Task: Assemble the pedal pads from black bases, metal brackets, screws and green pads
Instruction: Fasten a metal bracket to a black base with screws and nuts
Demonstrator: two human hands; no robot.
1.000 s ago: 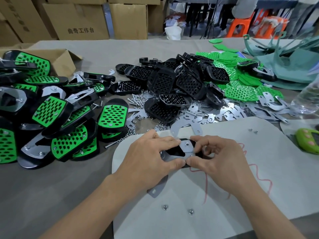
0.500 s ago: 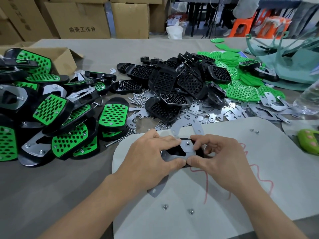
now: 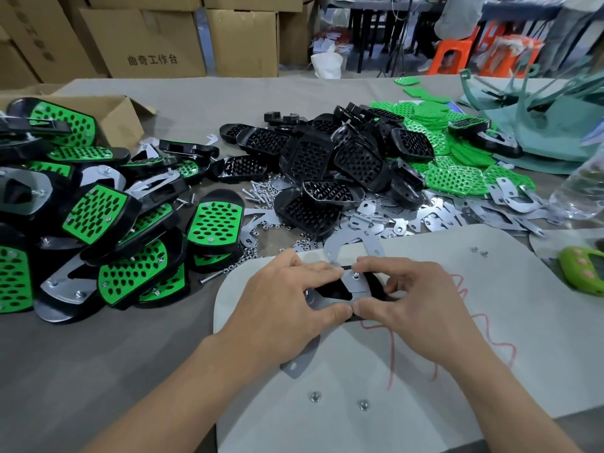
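Hardly anything has moved since the earlier frame: left hand [image 3: 287,299] and right hand [image 3: 421,302] still pinch the black base [image 3: 375,287] and its metal bracket [image 3: 358,287], thumbs meeting at the near edge. That piece rests on the pale mat [image 3: 457,371], with loose black bases [image 3: 327,165] and green pads [image 3: 457,178] heaped beyond.

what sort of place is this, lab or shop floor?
Probably a small factory assembly bench: bulk piles of black bases, metal brackets and finished pedals on one table, cardboard cartons stacked behind. Left hand and right hand grip one unfinished pedal.
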